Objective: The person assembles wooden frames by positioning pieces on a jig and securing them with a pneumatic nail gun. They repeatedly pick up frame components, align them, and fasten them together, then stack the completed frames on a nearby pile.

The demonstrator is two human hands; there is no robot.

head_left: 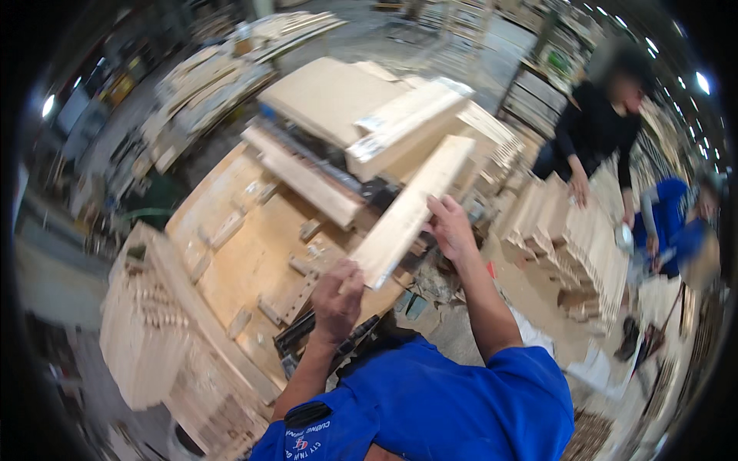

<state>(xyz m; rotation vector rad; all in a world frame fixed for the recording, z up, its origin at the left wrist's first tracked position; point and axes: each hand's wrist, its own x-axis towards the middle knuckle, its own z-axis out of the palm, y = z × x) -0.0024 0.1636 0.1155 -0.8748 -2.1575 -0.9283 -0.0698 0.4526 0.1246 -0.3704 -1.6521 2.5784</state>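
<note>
A pale, flat wooden board (415, 207) slants across the space before me, its far end up to the right. My left hand (338, 300) grips its near lower end, fingers closed on the edge. Farther up, my right hand (451, 227) is closed on the board's right edge. Beneath and left of it lies a plywood worktop (231, 203) with small wooden blocks fixed on it. A drilled wooden piece (300, 298) sits on that worktop near my left hand. Black clamp-like parts (296, 338) show beside my left wrist, partly hidden by it.
A thick beam (307, 177) and a stack of long boards (407, 127) lie beyond the worktop. Stacked wood pieces (150, 330) stand at the left, and another pile (569, 238) at the right. A person in black (592, 127) handles that pile; a person in blue (669, 215) is beyond.
</note>
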